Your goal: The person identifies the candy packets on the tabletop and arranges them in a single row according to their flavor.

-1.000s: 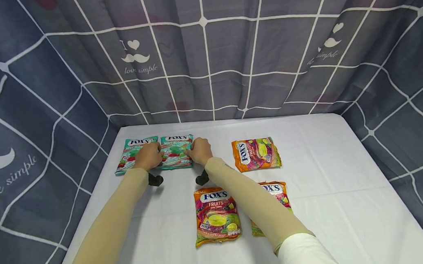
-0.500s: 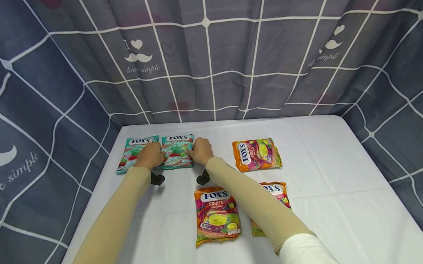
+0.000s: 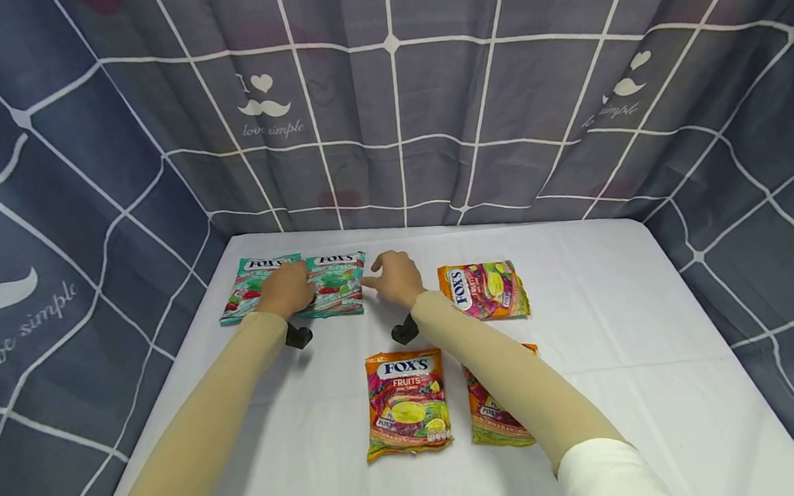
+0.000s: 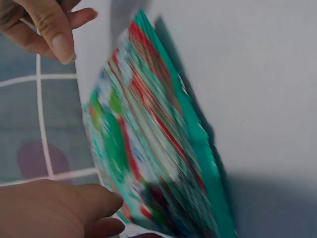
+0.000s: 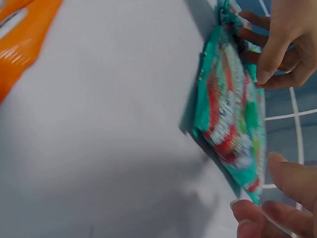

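Two green FOX'S Mint Blossom candy bags lie side by side at the table's far left. My left hand (image 3: 285,289) rests over their adjoining edges, its fingers touching the left bag (image 3: 244,293) and the right bag (image 3: 337,288). Its fingers look loosely bent in the right wrist view, without a visible grip. Just off the right bag's right edge is my right hand (image 3: 397,279), thumb and fingers spread, holding nothing. That gap also shows in the left wrist view, between the right hand (image 4: 47,27) and the bag (image 4: 143,129).
An orange FOX'S Fruits bag (image 3: 484,290) lies sideways to the right. Nearer the front are an upright Fruits bag (image 3: 408,403) and another Fruits bag (image 3: 495,418), partly under the right forearm. Grey checked curtains (image 3: 429,107) enclose the white table (image 3: 615,302).
The right hand has come off the right green bag, moving slightly right with its fingers spreading. The left hand stays at the bags' adjoining edges. The view has shifted slightly.
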{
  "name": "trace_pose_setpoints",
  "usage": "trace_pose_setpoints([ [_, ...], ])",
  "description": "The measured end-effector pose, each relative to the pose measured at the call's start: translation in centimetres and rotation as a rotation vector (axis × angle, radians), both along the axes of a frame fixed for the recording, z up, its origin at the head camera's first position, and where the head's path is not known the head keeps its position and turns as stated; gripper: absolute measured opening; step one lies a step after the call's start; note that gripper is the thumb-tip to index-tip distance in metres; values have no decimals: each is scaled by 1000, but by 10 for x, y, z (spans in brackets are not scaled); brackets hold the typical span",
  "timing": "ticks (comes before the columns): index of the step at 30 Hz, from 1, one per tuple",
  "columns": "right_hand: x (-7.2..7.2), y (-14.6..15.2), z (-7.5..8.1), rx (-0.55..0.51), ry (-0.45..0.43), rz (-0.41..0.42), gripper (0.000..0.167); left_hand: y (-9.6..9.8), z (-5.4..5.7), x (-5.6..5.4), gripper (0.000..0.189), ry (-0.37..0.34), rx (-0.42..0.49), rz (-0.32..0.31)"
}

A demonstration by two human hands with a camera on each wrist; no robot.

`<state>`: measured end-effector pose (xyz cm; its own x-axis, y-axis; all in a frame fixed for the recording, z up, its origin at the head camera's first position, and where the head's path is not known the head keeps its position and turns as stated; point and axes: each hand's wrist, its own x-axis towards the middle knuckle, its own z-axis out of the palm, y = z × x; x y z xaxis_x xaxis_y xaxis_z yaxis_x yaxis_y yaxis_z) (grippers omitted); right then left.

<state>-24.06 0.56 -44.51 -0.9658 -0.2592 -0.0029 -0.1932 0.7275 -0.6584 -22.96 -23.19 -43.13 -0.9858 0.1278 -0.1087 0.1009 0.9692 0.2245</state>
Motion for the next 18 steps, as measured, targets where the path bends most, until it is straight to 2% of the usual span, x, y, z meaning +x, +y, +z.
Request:
trace_pose_setpoints([
  [5,7,34,16,36,43,20,44,20,9,4,37,56,3,-44],
  [9,15,65,30,69,69,26,45,36,16,5,30,59,63,-80],
  [13,21,101,41,76,79,45,44,53,21,7,27,4,199,-93],
  [18,24,152,42,107,86,26,39,80,15,9,32,-70,324,-136],
])
